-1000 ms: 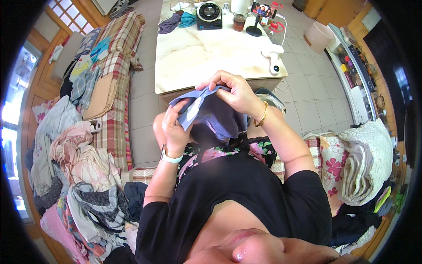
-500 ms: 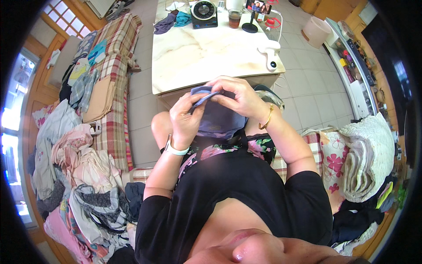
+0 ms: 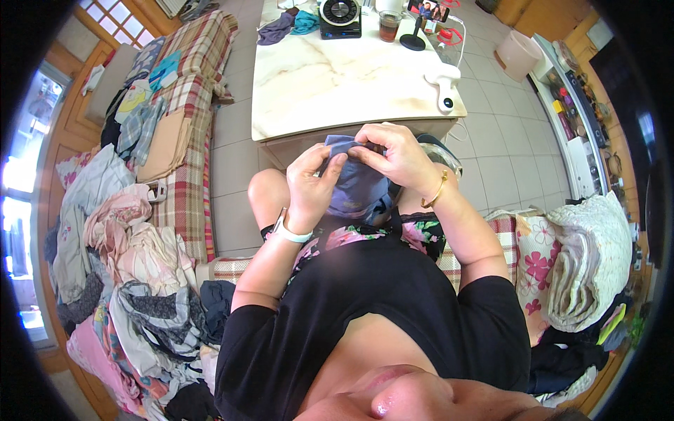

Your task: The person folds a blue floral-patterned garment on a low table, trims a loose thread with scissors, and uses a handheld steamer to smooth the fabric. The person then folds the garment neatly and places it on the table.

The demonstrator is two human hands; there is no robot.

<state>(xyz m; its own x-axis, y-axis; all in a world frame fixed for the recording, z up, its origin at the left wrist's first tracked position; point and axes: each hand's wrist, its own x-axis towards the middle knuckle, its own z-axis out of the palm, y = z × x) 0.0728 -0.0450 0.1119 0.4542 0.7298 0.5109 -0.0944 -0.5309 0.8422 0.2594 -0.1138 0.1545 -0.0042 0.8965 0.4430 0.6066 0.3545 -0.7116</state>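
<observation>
A blue-grey piece of cloth hangs over my lap, just in front of the near edge of the table. My left hand pinches its upper edge between thumb and fingers. Close beside it, my right hand grips the same edge, thumb and fingertips pressed together. A short folded strip of the cloth stands up between the two hands. The lower part drapes down loosely, and its underside is hidden.
The marble-patterned table carries a round-dialled black device, a glass of dark drink, a phone on a stand and a white handheld appliance. Heaped clothes cover the left sofa; a rolled white quilt lies right.
The view has shifted, so the table and both hands sit further right in the picture. The cloth's top edge is turned, showing a flatter fold between my fingers. Both hands keep their grip.
</observation>
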